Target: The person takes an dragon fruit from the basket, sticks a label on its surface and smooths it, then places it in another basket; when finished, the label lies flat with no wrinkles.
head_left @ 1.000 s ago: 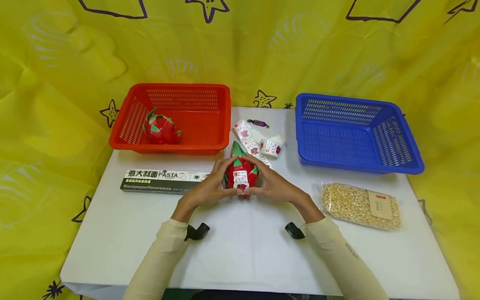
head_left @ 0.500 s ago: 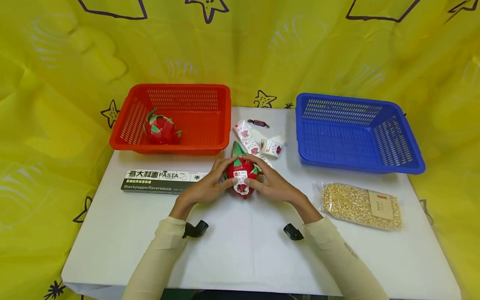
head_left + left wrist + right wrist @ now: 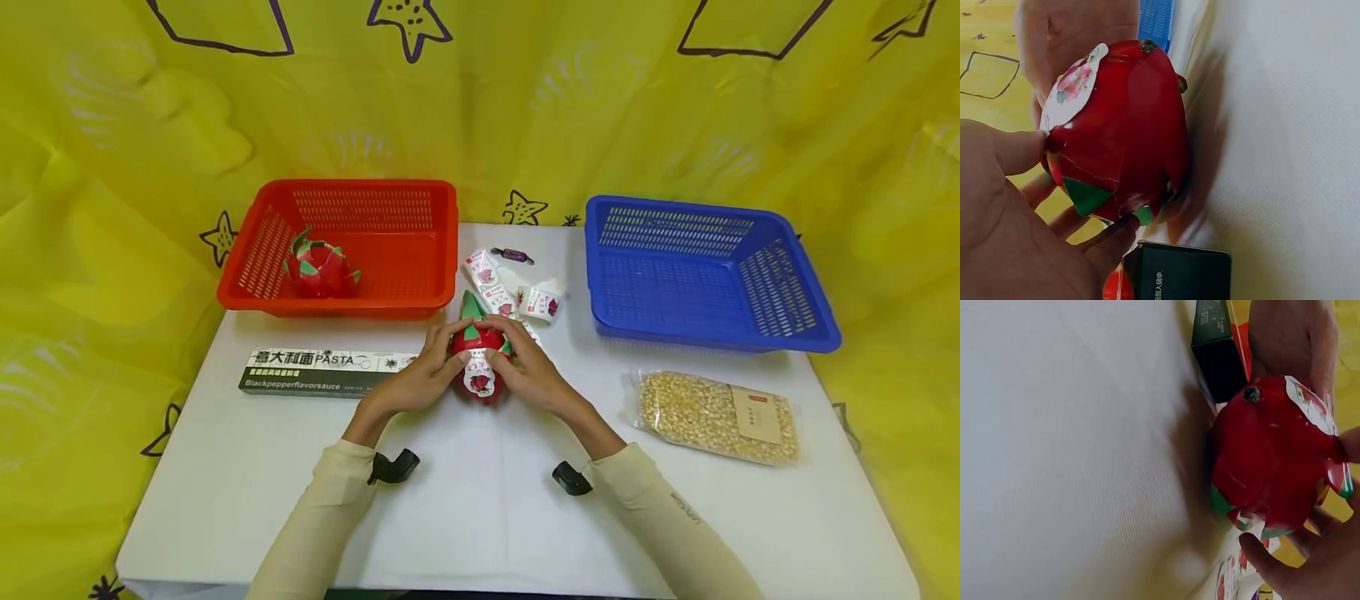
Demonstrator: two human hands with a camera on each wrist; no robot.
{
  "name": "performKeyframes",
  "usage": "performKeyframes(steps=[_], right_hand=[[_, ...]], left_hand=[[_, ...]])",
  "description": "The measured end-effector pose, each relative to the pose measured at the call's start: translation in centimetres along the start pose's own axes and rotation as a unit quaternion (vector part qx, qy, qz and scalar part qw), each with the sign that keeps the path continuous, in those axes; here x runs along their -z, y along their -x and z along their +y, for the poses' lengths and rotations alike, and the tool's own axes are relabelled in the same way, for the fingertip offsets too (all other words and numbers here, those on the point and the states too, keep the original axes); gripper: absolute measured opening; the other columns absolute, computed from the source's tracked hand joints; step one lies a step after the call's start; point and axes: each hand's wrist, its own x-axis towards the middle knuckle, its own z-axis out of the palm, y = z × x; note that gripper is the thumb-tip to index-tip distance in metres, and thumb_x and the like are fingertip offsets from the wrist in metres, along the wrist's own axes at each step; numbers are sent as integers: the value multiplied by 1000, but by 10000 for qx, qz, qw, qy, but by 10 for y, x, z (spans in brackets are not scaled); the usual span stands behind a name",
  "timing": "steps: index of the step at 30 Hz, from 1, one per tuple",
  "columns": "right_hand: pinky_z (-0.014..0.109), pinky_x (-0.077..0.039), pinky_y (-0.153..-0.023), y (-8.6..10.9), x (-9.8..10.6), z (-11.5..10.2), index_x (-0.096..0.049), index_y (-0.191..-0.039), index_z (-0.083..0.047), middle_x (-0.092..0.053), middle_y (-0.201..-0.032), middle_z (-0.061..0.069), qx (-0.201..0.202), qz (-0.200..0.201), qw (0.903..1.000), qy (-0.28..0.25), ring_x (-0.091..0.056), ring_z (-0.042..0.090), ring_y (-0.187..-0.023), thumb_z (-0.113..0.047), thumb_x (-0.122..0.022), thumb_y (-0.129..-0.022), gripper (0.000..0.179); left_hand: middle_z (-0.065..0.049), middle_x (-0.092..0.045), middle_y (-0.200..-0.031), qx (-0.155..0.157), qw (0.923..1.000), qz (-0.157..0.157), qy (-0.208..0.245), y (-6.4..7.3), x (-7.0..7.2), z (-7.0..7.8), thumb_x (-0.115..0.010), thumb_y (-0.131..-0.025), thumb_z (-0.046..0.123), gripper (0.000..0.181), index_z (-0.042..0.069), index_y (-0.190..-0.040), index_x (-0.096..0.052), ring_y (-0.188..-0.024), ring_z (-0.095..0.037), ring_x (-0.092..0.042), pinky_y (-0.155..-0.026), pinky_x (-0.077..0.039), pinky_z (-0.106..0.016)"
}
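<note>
In the head view a red dragon fruit (image 3: 486,340) with green leaf tips lies mid-table, its long green leaf pointing away from me. A white sticker (image 3: 478,383) printed with a dragon fruit is on its near side. My left hand (image 3: 422,377) curls round the fruit's left side, and my right hand (image 3: 534,375) round its right. Both thumbs press at the sticker's upper part. The left wrist view shows the fruit (image 3: 1132,125) with its dark stem end and the left thumb at the sticker's edge. In the right wrist view, fingers cup the fruit (image 3: 1266,456) from its other side.
Behind to the left, a red basket (image 3: 360,305) holds another dragon fruit (image 3: 322,271). A blue basket (image 3: 712,340) stands at right. A pasta box (image 3: 315,379), a bag of corn kernels (image 3: 690,400), a sticker strip (image 3: 491,287) and a purple wrapped candy (image 3: 513,255) lie around.
My thumbs have moved from the sticker's lower end up to its upper part. The fingers keep hold of the dragon fruit. The head view has tilted up slightly.
</note>
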Motion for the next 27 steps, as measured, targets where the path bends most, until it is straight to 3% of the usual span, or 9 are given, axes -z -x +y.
performKeyframes(steps=[5,11,16,22,24,27], right_hand=[[60,-37,-120,-2,-6,-4,-53,-150,-16,-45,-159,8,-237,132,9995,178,-39,29,-149,-17,-48,-106,45],[60,-42,-116,2,-10,-4,-46,-154,-14,-38,-162,12,-248,79,9995,160,-38,33,-148,-21,-53,-107,48],[61,-37,-119,2,-12,-7,-45,-156,-14,-38,-163,11,-80,41,9999,119,-34,32,-150,-17,-49,-108,48],[64,-32,-122,1,-10,-13,-44,-157,-16,-34,-165,11,-173,-93,9998,-13,-30,32,-152,-14,-43,-110,47],[63,-31,-123,0,-8,-13,-43,-158,-16,-34,-165,12,-179,-127,9997,-53,-30,32,-152,-14,-42,-111,47],[62,-31,-124,-2,-4,-12,-38,-160,-15,-33,-166,13,-188,-307,9993,-88,-32,34,-152,-18,-42,-113,48]], left_hand=[[-26,10,-173,53,10000,-41,2,1,-2,-3,-42,-115,28,60,16,-167,-15,-162,-44,14,-125,-10,-74],[-23,14,-174,164,9998,-64,-50,2,-3,-3,-41,-115,30,60,19,-168,-14,-162,-43,16,-124,-10,-74],[-24,5,-173,175,9998,-81,15,3,-4,0,-41,-116,29,61,16,-168,-13,-162,-44,9,-125,-11,-73],[-21,-10,-166,185,9997,-76,104,3,-3,2,-40,-116,28,60,16,-168,-13,-160,-45,-12,-126,-18,-68],[-22,-9,-167,154,9998,-34,135,3,-2,2,-39,-116,28,59,16,-168,-13,-160,-45,-10,-126,-17,-69],[-23,1,-171,124,9998,-11,151,3,-1,1,-38,-116,29,58,18,-168,-14,-162,-44,2,-125,-14,-72]])
